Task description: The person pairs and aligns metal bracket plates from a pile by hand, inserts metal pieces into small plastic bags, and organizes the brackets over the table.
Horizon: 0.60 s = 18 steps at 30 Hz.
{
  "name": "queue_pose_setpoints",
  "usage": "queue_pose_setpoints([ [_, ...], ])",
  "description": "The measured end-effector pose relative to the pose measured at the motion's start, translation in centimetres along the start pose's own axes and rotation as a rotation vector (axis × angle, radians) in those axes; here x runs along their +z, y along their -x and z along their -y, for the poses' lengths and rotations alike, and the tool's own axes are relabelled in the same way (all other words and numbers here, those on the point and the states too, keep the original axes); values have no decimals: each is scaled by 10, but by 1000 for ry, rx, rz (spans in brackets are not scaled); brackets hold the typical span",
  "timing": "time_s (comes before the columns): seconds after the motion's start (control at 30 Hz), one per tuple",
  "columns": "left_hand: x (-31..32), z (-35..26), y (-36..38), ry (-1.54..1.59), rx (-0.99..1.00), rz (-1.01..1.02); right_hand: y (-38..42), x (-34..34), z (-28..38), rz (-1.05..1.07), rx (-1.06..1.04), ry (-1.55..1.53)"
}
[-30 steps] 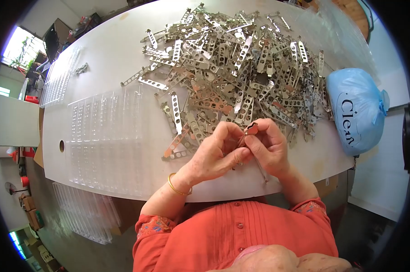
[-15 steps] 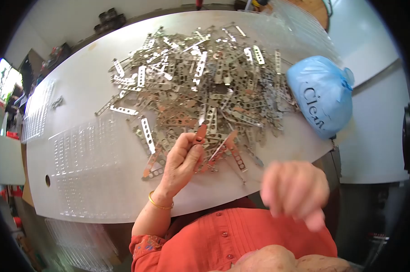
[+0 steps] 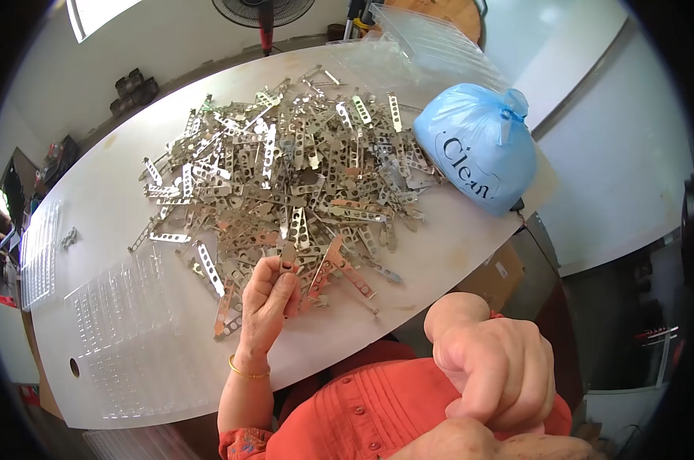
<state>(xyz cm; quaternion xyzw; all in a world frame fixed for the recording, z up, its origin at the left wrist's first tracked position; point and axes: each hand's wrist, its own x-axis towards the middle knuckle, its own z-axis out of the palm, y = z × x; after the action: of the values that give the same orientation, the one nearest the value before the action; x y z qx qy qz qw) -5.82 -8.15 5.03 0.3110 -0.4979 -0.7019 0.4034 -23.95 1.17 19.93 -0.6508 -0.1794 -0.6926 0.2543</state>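
Note:
My left hand (image 3: 266,307) is pinched on a metal piece (image 3: 287,256) with a hole in it, held upright at the near edge of a big pile of perforated metal strips (image 3: 316,172). Some strips near this hand look reddish. A gold bangle circles the left wrist. My right hand (image 3: 500,364) is in front of the red shirt, off the table's near edge, with its fingers curled; whether it holds anything is hidden.
A white table (image 3: 431,268) bears the pile. At its right is a blue bag (image 3: 477,146) marked "Clean". Clear plastic trays (image 3: 128,337) lie at the left, more (image 3: 431,46) at the back right. A fan (image 3: 264,15) stands behind.
The view has tilted up and turned, so the table shows lower and further left. My right hand is no longer blurred and its fingers are curled. My left hand still holds the metal piece.

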Motion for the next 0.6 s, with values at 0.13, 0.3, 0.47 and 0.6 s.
queue_pose_setpoints([
  [0.13,-2,0,0,11,1,66,2,-3,6,17,3,65],
  [0.3,0,-1,1,0,-11,31,10,-10,8,96,-82,122],
  [0.47,-4,1,0,-19,2,23,18,-46,42,-158,274,926],
  [0.6,-4,1,1,42,21,39,20,-158,72,-464,480,1686],
])
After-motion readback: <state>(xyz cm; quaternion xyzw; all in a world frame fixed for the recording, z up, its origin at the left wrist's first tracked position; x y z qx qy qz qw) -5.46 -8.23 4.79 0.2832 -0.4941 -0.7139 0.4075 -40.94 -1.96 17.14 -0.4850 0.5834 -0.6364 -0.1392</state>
